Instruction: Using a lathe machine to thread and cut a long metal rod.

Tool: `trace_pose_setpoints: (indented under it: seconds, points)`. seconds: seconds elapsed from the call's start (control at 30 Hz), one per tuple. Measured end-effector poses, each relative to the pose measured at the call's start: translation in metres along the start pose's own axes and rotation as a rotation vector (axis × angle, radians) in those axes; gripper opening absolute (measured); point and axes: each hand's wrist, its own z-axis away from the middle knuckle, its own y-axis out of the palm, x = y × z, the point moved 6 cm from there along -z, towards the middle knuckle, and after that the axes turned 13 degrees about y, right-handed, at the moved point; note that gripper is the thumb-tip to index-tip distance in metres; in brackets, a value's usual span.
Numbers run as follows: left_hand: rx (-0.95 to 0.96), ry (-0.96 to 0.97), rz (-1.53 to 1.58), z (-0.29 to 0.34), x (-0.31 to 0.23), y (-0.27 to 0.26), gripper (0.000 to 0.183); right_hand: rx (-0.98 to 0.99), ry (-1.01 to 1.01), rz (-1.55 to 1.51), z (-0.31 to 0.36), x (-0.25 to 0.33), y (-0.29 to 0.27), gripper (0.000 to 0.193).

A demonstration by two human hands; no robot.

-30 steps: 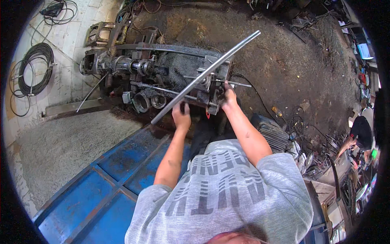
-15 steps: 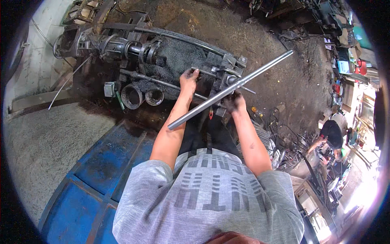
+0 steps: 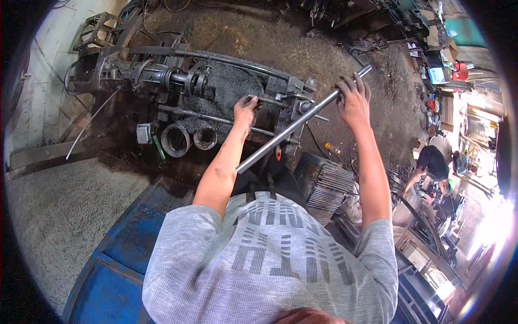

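A long bright steel bar (image 3: 291,129) slants across the right end of a dark, greasy machine frame (image 3: 216,56). It crosses in front of a blocky metal end piece (image 3: 295,89). My right hand (image 3: 355,105) is at the bar's upper right part, its blackened fingers spread and laid across it. The bar's lower end overlaps my left forearm in view. My left hand (image 3: 244,112) is closed, thumb and fingers pinching the end of a thin metal rod (image 3: 272,101) that runs to the end piece. Its fingertips are dark with grease.
Dark metal shavings (image 3: 224,81) heap inside the frame. Two metal rings (image 3: 176,141) lie along its near side. A ribbed grey motor housing (image 3: 330,186) stands near my legs. Blue metal sheeting (image 3: 116,281) is at lower left. Another person (image 3: 433,162) bends over at the right.
My right hand has moved from beneath the bar by the end piece to the bar's upper right part. My left hand stays at the thin rod. The view has shifted slightly.
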Motion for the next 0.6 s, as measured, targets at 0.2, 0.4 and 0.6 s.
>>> trace_pose_setpoints:
  seconds: [0.2, 0.4, 0.6]
  points:
    - [0.056, 0.151, -0.041, -0.044, 0.052, -0.032, 0.022, 0.07, 0.205, -0.078, 0.047, -0.018, -0.003, 0.043]
    - [0.094, 0.061, -0.005, -0.027, 0.038, -0.022, 0.02, 0.691, 0.305, -0.693, 0.235, 0.05, -0.05, 0.018]
    - [0.18, 0.049, 0.066, -0.038, 0.038, -0.028, 0.02, 0.27, 0.932, -1.15, 0.278, -0.025, -0.101, 0.023]
